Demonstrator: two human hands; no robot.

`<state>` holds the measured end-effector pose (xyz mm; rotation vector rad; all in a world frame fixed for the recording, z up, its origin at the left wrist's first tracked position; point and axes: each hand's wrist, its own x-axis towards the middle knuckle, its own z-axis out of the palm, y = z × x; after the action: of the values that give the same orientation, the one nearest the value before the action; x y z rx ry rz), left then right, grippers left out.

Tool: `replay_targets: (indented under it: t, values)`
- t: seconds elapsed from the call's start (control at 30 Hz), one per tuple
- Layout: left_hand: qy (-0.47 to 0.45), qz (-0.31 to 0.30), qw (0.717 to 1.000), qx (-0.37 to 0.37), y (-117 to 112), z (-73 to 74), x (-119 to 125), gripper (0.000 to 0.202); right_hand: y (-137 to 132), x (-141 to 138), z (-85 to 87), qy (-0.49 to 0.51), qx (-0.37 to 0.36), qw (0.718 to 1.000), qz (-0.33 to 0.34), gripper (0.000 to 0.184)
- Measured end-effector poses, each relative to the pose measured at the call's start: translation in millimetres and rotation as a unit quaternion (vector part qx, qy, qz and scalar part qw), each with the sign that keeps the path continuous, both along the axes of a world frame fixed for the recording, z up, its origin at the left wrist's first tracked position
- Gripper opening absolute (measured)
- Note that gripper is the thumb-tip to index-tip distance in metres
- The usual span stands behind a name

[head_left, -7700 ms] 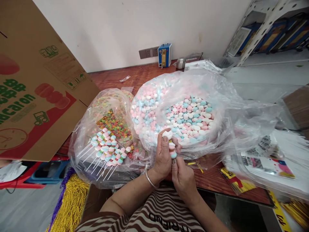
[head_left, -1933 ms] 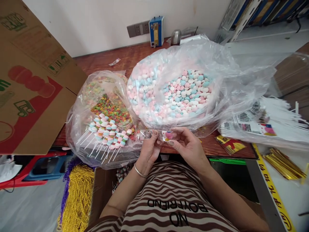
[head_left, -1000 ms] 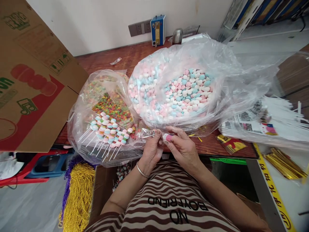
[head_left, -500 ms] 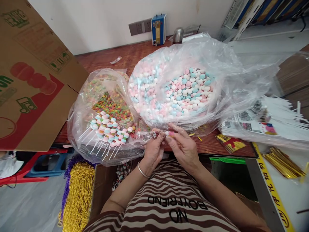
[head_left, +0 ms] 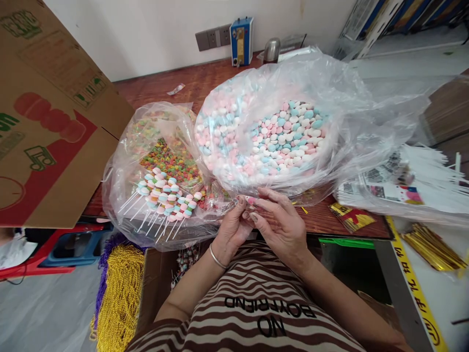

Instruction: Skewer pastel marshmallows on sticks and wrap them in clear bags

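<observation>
A small clear printed candy wrapper is pinched between the thumb and fingers of my left hand, at the table's front edge. A pink-and-white piece shows at the wrapper's right end; its kind is partly hidden by fingers. My right hand is close against it, thumb and index finger apart, with the index fingertip at the pink end. To the left, a pile of candy lollipops, pastel candies stacked on white sticks, lies on a clear plastic bag.
Small multicoloured ring candies fill the left bag. Pink, blue and white candies lie in a large open bag behind my hands. White sticks and gold twist ties are at right. A cardboard box stands at left; gold beads hang below.
My right thumb and index finger have spread apart, and the hand has shifted slightly right. My left hand keeps the wrapper, which now tilts more.
</observation>
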<state>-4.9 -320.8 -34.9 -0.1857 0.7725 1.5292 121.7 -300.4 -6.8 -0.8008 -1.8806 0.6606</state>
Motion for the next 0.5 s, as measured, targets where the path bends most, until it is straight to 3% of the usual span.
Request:
replay_targets:
  t: [0.3, 0.5]
  values:
    - [-0.060, -0.011, 0.998, 0.033, 0.1, 7.1, -4.5, 0.023, 2.4, 1.3, 11.0, -0.005, 0.046, 0.999, -0.017, 0.027]
    - [-0.007, 0.013, 0.999, 0.033, -1.7, 5.7, -4.7, 0.021, 2.5, -2.1, 9.2, -0.011, 0.030, 0.999, 0.002, 0.021]
